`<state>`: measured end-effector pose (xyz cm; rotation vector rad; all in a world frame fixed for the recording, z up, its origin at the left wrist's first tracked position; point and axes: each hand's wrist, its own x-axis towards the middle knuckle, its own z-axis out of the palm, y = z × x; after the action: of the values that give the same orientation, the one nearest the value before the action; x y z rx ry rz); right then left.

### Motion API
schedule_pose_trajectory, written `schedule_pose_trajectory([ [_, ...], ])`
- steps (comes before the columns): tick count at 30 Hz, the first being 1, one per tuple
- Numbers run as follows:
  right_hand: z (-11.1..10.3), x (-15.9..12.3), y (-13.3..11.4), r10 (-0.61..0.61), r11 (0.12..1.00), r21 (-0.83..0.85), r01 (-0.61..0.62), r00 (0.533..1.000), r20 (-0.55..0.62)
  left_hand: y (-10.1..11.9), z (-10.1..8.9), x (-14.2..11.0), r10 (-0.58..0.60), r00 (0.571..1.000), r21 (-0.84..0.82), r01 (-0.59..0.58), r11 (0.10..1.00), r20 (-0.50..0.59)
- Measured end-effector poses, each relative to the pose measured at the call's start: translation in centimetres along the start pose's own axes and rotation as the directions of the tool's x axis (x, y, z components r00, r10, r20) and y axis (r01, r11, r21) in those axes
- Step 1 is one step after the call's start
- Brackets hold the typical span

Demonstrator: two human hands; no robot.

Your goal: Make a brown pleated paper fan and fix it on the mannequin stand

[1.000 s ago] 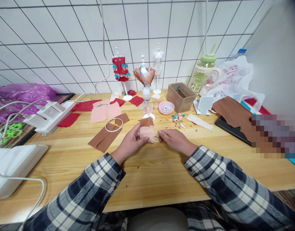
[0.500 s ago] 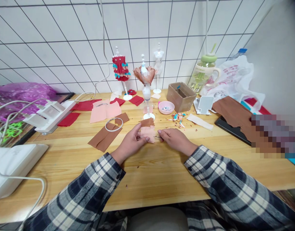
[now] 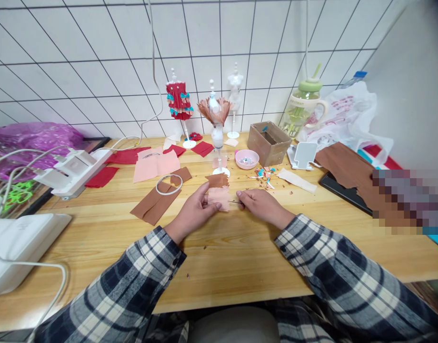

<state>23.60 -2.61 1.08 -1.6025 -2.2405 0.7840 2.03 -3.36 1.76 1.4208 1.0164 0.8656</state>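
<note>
My left hand (image 3: 196,204) is closed on a small pink sheet piece (image 3: 219,197) with a ragged right edge; I cannot tell whether it is cloth or paper. My right hand (image 3: 261,204) pinches a thin dark tool (image 3: 235,202), whose tip points left at the pink piece; its kind is too small to make out. Just beyond my left fingertips lies a ragged brown piece (image 3: 218,179). Behind it stands a small white mannequin (image 3: 217,136) with brown petal-like pieces (image 3: 223,110) flaring round its upper body.
A silver ring (image 3: 169,185) lies on brown sheets (image 3: 152,205) at left. Beyond are a pink bowl (image 3: 246,159), a cardboard box (image 3: 268,145) and colourful scraps (image 3: 263,176). A red-dressed mannequin (image 3: 178,101), a bare one (image 3: 235,90) and a power strip (image 3: 67,178) stand farther off.
My right hand has shifted slightly to the right, drawing the tool a little away from the pink piece. My left hand stays almost still.
</note>
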Motion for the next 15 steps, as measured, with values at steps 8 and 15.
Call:
schedule_pose_trajectory([
  [8,0.29,-0.03,0.05,0.008,0.999,0.032,-0.008,1.000,0.002,-0.72,-0.20,0.22,0.028,0.999,0.054,-0.026,0.998,-0.026],
  [15,0.65,-0.08,-0.03,0.004,0.997,0.073,-0.003,1.000,-0.017,-0.65,-0.18,0.26,0.008,1.000,0.030,-0.008,1.000,0.017],
])
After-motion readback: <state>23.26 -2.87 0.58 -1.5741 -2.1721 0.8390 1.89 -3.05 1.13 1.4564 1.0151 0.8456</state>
